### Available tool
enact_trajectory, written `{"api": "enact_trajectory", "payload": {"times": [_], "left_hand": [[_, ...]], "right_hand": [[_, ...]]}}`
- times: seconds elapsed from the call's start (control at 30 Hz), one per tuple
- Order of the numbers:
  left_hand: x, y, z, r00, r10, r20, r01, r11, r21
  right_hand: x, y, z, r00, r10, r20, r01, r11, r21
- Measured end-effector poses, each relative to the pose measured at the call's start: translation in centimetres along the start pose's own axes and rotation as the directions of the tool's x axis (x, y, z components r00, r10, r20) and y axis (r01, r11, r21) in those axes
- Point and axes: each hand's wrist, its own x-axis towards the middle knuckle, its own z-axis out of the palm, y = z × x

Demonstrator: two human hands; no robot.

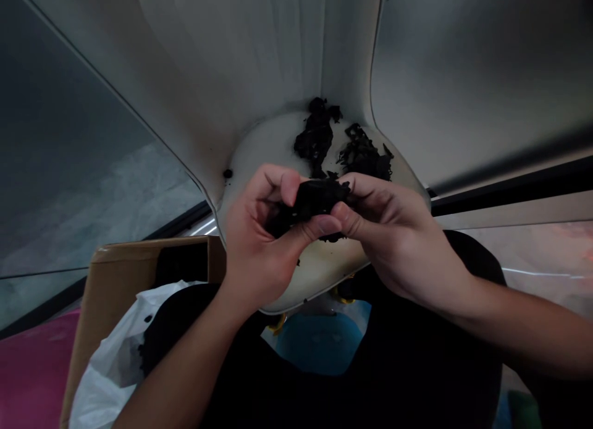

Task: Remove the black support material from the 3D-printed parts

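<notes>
Both my hands are at work on one ragged, matte-black, flake-edged soft-looking piece (319,197), held in front of me above the near part of a pale, rounded, smooth-covered chair seat (269,138). Left hand (266,250): fingers curled, thumb laid along the near side, pinching the left part of the piece between thumb and bent forefinger. Right hand (398,237): thumb and fingers closed on the right end of the same piece, thumb tip just beside the left thumb tip. Material of the piece cannot be told; dim light. On the seat beyond my hands lie two loose heaps of similar black scraps: a tall, irregular black heap (315,138) toward the backrest, and a spiky-edged black heap (364,154) to its right. One small, roundish black crumb (227,174) sits apart at the left edge. To my left, an open brown cardboard box (95,274) with a crumpled white plastic bag (104,367) at it; a black fleck (147,318) shows on the bag. My black-clothed legs (417,361) flank the near edge of the seat, with a blue rounded surface (319,342) visible below, between them
</notes>
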Motion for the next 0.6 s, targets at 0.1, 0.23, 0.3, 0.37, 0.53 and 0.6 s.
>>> {"api": "enact_trajectory", "payload": {"times": [0.1,0.23,0.3,0.37,0.53,0.6], "left_hand": [[-0.2,-0.5,-0.18,1.0,-0.026,0.0,0.026,0.998,-0.05],[-0.2,-0.72,-0.18,0.995,-0.1,0.013,0.101,0.983,-0.15],[-0.01,-0.63,-0.08,0.99,-0.138,0.038,0.143,0.966,-0.215],[0.16,-0.55,-0.02,0.984,-0.168,0.065,0.18,0.951,-0.253],[0.23,-0.83,-0.39,0.974,-0.187,0.128,0.218,0.93,-0.297],[0.28,-1.01,-0.65,0.97,-0.184,0.156,0.226,0.92,-0.32]], "right_hand": [[-0.17,0.0,0.4,0.997,0.074,0.024,-0.076,0.993,0.092],[-0.08,0.0,0.54,0.995,0.094,0.041,-0.099,0.986,0.137],[0.05,0.06,0.45,0.993,0.104,0.048,-0.11,0.983,0.15],[0.16,0.13,0.33,0.992,0.113,0.064,-0.122,0.981,0.15],[0.12,0.19,0.23,0.991,0.108,0.078,-0.115,0.99,0.085],[0.15,0.27,0.23,0.992,0.094,0.082,-0.099,0.993,0.065]]}}
